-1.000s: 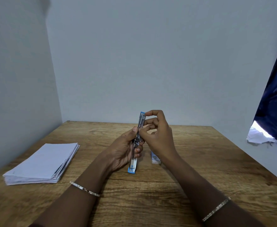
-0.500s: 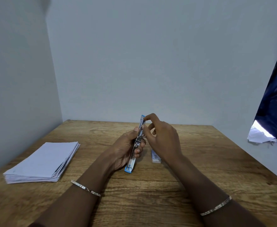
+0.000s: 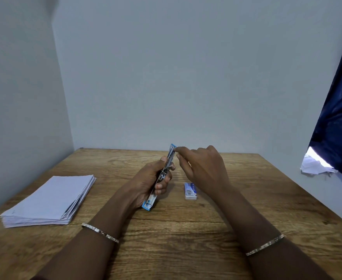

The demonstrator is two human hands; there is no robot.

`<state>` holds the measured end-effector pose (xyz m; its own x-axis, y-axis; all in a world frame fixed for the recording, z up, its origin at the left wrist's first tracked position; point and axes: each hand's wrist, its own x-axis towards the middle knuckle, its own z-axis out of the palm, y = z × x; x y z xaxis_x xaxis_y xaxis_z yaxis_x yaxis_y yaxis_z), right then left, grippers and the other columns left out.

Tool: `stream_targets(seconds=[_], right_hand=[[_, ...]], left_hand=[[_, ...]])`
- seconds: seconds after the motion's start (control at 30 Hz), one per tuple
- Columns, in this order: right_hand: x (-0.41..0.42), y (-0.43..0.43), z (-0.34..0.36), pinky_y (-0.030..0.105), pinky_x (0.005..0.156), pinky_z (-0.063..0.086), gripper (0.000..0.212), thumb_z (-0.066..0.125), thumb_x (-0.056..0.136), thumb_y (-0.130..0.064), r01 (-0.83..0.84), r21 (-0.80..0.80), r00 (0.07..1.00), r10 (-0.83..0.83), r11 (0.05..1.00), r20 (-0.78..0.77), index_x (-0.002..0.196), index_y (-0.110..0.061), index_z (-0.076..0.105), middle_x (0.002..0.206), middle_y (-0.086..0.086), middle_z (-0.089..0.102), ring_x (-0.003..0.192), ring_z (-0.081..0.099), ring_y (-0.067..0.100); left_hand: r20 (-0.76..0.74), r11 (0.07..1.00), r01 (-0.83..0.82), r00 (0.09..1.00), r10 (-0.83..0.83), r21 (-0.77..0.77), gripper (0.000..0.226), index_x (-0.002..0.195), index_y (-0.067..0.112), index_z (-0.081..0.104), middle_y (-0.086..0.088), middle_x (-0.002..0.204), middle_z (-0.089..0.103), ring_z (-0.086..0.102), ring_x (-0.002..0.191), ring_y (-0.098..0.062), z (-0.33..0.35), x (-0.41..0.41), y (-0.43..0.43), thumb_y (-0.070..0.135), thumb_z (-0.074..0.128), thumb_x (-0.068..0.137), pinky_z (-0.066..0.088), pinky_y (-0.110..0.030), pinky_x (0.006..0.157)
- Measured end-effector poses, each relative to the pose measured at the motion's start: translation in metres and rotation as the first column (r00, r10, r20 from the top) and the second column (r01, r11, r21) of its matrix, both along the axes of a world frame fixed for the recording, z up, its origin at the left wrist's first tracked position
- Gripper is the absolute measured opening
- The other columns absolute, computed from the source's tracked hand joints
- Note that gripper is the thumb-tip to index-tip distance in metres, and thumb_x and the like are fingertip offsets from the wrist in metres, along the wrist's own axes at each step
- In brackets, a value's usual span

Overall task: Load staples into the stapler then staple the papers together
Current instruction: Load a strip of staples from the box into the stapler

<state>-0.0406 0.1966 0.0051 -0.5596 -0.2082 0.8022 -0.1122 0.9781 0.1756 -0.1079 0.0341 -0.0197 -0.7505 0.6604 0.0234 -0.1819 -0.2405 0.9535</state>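
Papers [image 3: 49, 201] lie in a stack at the left of the frame, on the wooden surface [image 3: 186, 229]. Near the centre, the left hand [image 3: 148, 182] has its thumb and curled fingers gripping the stapler [image 3: 171, 153]. The stapler is steeply tilted, with its blue lower end close to the surface. Just right of it, the right hand [image 3: 202, 166] has a raised wrist and bent fingers, and the index fingertip touches the stapler's upper end. Whether it pinches something cannot be told. A small staple box [image 3: 190, 191] lies on the surface below this hand.
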Motion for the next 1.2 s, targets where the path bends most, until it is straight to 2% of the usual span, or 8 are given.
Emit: stream_targets(seconds=[0.1, 0.3, 0.5, 0.67, 0.87, 1.0, 1.1, 1.2], right_hand=[[0.000, -0.001, -0.001, 0.036, 0.066, 0.046, 0.019, 0.053, 0.101, -0.028, 0.011, -0.015, 0.999, -0.010, 1.000, 0.034, 0.108, -0.021, 0.070, 0.056, -0.003, 0.064, 0.051, 0.058, 0.022], [-0.002, 0.007, -0.002, 0.033, 0.066, 0.054, 0.019, 0.053, 0.102, -0.032, -0.114, -0.453, 0.963, 0.210, 0.884, 0.169, 0.111, -0.029, 0.069, 0.070, -0.001, 0.074, 0.062, 0.069, 0.018], [0.000, 0.003, 0.001, 0.030, 0.056, 0.036, 0.015, 0.051, 0.103, -0.026, -0.137, -0.218, 0.971, 0.175, 0.966, 0.164, 0.108, -0.022, 0.065, 0.058, -0.005, 0.059, 0.050, 0.053, 0.022], [0.001, 0.005, -0.002, 0.034, 0.062, 0.054, 0.014, 0.050, 0.103, -0.027, -0.183, -0.457, 0.949, 0.278, 0.871, 0.151, 0.106, -0.026, 0.064, 0.070, -0.002, 0.073, 0.058, 0.067, 0.017], [0.001, 0.006, -0.003, 0.036, 0.060, 0.055, 0.015, 0.048, 0.104, -0.025, -0.151, -0.488, 0.954, 0.256, 0.860, 0.157, 0.110, -0.028, 0.062, 0.069, -0.005, 0.073, 0.054, 0.064, 0.011], [0.004, 0.007, -0.001, 0.037, 0.064, 0.054, 0.023, 0.048, 0.103, -0.024, -0.098, -0.326, 0.970, 0.164, 0.940, 0.181, 0.119, -0.026, 0.065, 0.063, 0.000, 0.069, 0.055, 0.063, 0.023], [0.007, 0.003, 0.002, 0.039, 0.066, 0.053, 0.019, 0.058, 0.098, -0.014, -0.074, -0.183, 0.992, 0.091, 0.980, 0.086, 0.111, -0.018, 0.071, 0.048, -0.008, 0.047, 0.042, 0.041, 0.022], [0.007, -0.004, 0.001, 0.040, 0.065, 0.053, 0.018, 0.062, 0.093, -0.010, -0.056, -0.187, 0.996, 0.067, 0.981, 0.054, 0.107, -0.013, 0.074, 0.046, 0.000, 0.056, 0.040, 0.046, 0.026]], left_hand=[[0.009, 1.000, 0.022, 1.000, -0.022, -0.019, 0.036, 0.096, 0.007, 0.059, -0.003, 0.053, 0.052, 0.033, 0.030, -0.006, -0.003, 0.000, -0.001, 0.041, 0.047, 0.102, 0.032, -0.014, 0.032], [0.017, 0.998, 0.051, 0.999, -0.051, -0.042, 0.035, 0.102, 0.006, 0.055, -0.004, 0.054, 0.054, 0.035, 0.030, -0.006, -0.005, -0.001, -0.001, 0.041, 0.050, 0.101, 0.033, -0.015, 0.032], [0.014, 0.999, 0.026, 1.000, -0.025, -0.046, 0.034, 0.099, 0.006, 0.056, -0.003, 0.054, 0.053, 0.034, 0.030, -0.006, -0.004, 0.001, -0.002, 0.039, 0.048, 0.102, 0.032, -0.014, 0.032], [0.040, 0.999, 0.032, 0.999, -0.031, -0.025, 0.034, 0.098, 0.007, 0.057, -0.004, 0.053, 0.052, 0.033, 0.029, -0.006, -0.003, 0.001, -0.002, 0.039, 0.047, 0.103, 0.032, -0.014, 0.031], [0.047, 0.999, 0.044, 0.998, -0.042, -0.025, 0.035, 0.098, 0.006, 0.058, -0.004, 0.053, 0.052, 0.034, 0.029, -0.006, -0.003, 0.000, 0.000, 0.039, 0.047, 0.103, 0.032, -0.014, 0.031], [0.042, 0.999, 0.033, 0.999, -0.032, -0.028, 0.035, 0.098, 0.007, 0.056, -0.004, 0.054, 0.053, 0.034, 0.030, -0.006, -0.003, 0.000, 0.001, 0.041, 0.049, 0.101, 0.032, -0.015, 0.031], [0.036, 0.999, 0.036, 0.999, -0.035, -0.028, 0.034, 0.099, 0.006, 0.056, -0.005, 0.054, 0.053, 0.034, 0.030, -0.007, -0.003, 0.001, 0.001, 0.040, 0.050, 0.101, 0.032, -0.015, 0.031], [0.031, 0.999, 0.025, 0.999, -0.024, -0.033, 0.034, 0.100, 0.005, 0.055, -0.006, 0.053, 0.054, 0.034, 0.029, -0.008, -0.003, 0.002, 0.002, 0.039, 0.049, 0.102, 0.032, -0.015, 0.031]])
